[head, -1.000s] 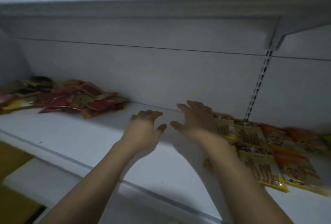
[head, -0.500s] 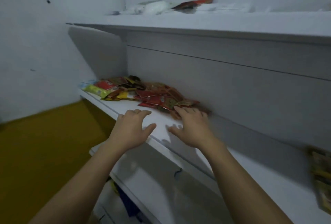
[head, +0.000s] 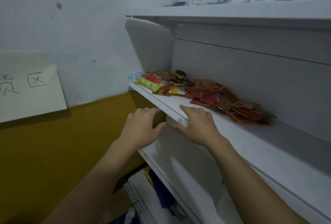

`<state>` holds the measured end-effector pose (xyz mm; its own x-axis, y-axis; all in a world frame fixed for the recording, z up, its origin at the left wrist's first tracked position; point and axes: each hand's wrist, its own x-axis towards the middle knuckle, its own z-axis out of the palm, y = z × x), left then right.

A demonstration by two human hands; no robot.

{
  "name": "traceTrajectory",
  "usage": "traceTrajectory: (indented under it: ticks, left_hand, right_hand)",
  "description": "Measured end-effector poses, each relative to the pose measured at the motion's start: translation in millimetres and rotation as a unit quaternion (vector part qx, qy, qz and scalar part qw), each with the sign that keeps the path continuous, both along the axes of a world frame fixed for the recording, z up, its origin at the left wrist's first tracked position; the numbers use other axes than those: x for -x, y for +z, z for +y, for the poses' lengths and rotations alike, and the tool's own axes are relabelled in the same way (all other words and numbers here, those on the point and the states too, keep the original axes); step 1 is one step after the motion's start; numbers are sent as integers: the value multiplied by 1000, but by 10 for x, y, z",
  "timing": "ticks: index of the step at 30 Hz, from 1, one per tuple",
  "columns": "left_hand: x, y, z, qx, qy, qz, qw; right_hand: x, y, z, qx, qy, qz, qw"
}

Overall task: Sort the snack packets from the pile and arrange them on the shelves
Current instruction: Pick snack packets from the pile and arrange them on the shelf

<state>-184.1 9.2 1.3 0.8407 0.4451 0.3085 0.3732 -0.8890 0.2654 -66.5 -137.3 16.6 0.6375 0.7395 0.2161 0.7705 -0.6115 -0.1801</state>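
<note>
White shelf point(head: 241, 139): the middle board of the rack, bare along its near and right stretch, with a grey back panel point(head: 259, 80) behind it
Snack packets point(head: 206, 92): a loose heap at the far left end of that shelf, close to the back panel; red ones lie nearest, with yellow, green and a pale blue one at the far end
Right hand point(head: 198, 125): fingers spread and relaxed, holding nothing, over the front edge of the shelf, near the red packets but apart from them; whether it touches the board I cannot tell
Left hand point(head: 141, 127): slack-fingered too, holding nothing, out in front of the shelf edge, just beside the right hand without touching it
Upper shelf point(head: 232, 13): white, carrying pale packets and a red one, all blurred
Lower shelf point(head: 179, 161): white, under the forearms; blue and yellow things show beneath it, unclear
Wall point(head: 71, 26): pale with a few dark marks above, mustard yellow below
Paper sign point(head: 30, 94): pale sheet on the wall at the left, with handwritten characters
</note>
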Motion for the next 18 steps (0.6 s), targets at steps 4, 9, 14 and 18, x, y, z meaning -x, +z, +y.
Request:
traceTrajectory:
  ticks: [4,9,14,18]
  left_hand:
    - [-125,-39,182,7,-2,3,1000]
    - [-471,-77,449,3,0,17,1000]
    - [-941,-152,812,1,-1,51,999]
    - [-1452,-96,1116,-17,-10,76,997]
  right_hand:
    - [-183,7,238,24,-3,-11,1000]
    - [-597,-22,632,39,-11,5,999]
    - [-1195,-167,1095,21,-22,46,998]
    - [-1694,-175,1462,3,-35,46,998]
